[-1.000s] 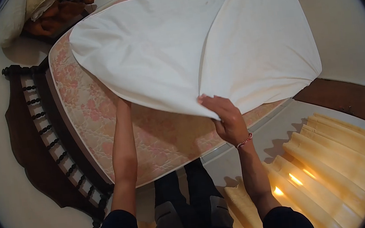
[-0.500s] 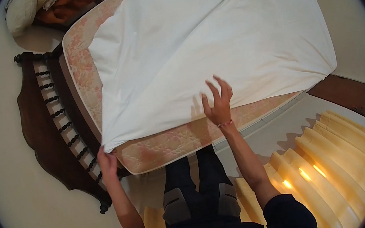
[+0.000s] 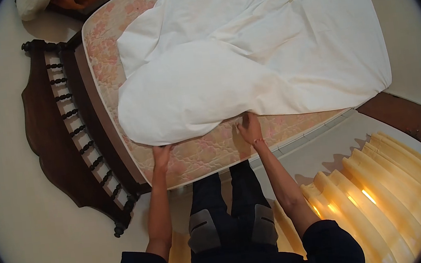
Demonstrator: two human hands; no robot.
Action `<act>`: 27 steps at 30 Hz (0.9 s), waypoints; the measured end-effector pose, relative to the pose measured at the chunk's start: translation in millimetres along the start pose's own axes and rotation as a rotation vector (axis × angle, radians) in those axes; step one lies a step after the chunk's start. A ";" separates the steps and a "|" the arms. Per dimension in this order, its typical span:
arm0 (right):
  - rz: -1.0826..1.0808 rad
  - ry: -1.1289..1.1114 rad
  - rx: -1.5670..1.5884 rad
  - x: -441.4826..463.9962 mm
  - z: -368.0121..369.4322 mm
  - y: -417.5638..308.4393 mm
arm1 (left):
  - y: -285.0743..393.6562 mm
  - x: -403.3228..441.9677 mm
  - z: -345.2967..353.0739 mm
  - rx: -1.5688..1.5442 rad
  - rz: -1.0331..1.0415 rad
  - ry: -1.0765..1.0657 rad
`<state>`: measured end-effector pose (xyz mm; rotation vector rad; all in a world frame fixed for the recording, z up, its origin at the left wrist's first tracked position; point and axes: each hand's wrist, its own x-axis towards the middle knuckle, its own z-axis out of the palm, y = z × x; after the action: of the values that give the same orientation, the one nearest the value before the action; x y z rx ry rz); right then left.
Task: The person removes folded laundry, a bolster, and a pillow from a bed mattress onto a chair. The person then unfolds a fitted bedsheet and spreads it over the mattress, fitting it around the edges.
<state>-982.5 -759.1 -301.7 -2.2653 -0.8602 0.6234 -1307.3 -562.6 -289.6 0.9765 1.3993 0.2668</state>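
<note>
A white bed sheet lies over a floral-patterned mattress, billowed up and wrinkled on the headboard side. My left hand is at the sheet's near edge close to the headboard corner, its fingers closed on the hem and partly hidden by the fabric. Farther right along the same edge, my right hand pinches the hem, its fingertips tucked under the cloth. At the far right corner the sheet wraps down over the mattress. Bare mattress shows along the near side and at the headboard end.
A dark wooden headboard with turned spindles stands at the left. Yellow curtains hang at the lower right, near the brown wooden footboard. Orange-brown fabric and a pale bundle sit at the upper left.
My left hand has moved right from the mattress corner, and the sheet's corner has come away and puffed up. My right hand has dropped from above the sheet to its near edge.
</note>
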 end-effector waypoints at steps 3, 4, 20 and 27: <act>0.301 -0.065 0.498 36.9 -3.9 -32.2 | 24.1 28.3 60.3 0.256 0.071 0.335; 0.297 -0.068 0.497 52.3 1.1 -29.8 | 39.3 32.7 60.2 0.253 0.071 0.338; -0.086 -0.893 -0.401 108.0 -84.4 -97.3 | 189.0 -88.0 -77.0 0.819 -0.163 -0.369; -0.141 -0.810 -0.751 105.4 -63.3 -81.3 | 38.9 10.9 -112.0 -0.667 -0.385 -0.118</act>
<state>-906.1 -660.8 -222.7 -2.5367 -1.8774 1.3709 -1391.3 -485.3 -255.5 0.1664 1.2339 0.3484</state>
